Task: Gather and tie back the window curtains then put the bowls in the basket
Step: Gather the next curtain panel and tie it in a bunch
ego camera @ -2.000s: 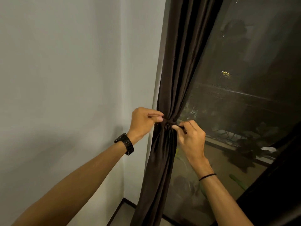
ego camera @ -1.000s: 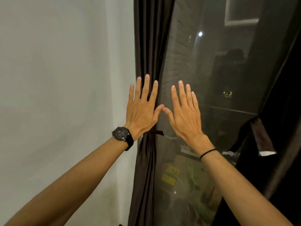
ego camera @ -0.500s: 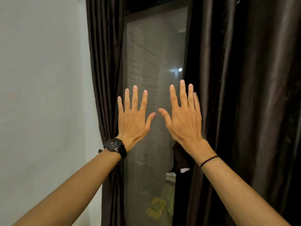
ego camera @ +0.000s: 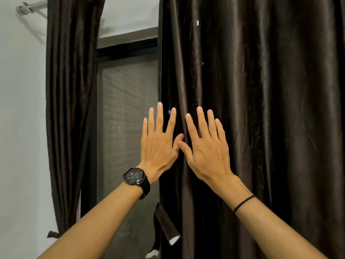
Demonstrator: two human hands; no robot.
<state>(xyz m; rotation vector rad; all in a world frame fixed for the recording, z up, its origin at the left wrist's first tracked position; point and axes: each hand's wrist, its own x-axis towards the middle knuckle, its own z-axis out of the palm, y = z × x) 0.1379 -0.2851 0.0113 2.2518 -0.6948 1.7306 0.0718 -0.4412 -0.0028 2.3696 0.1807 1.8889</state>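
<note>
Two dark brown curtains hang at the window. The left curtain [ego camera: 69, 109] is gathered into a narrow bundle beside the wall. The right curtain [ego camera: 261, 109] hangs loose and wide, covering the right side of the window. My left hand [ego camera: 158, 146], with a black watch on its wrist, is raised with fingers spread, in front of the right curtain's left edge. My right hand [ego camera: 205, 148] is raised flat with straight fingers in front of the right curtain's folds. Both hands hold nothing. A loose tie strap [ego camera: 166, 223] dangles low at the right curtain's edge. No bowls or basket are in view.
A pale wall [ego camera: 20, 128] stands at the left, with a metal curtain-rod bracket [ego camera: 28, 9] near the top left. Dark window glass [ego camera: 128, 118] in a black frame shows between the two curtains.
Both hands let go of the tie on the left curtain and rose with fingers spread. The view swung right and up, so the hands now stand before the loose right curtain.
</note>
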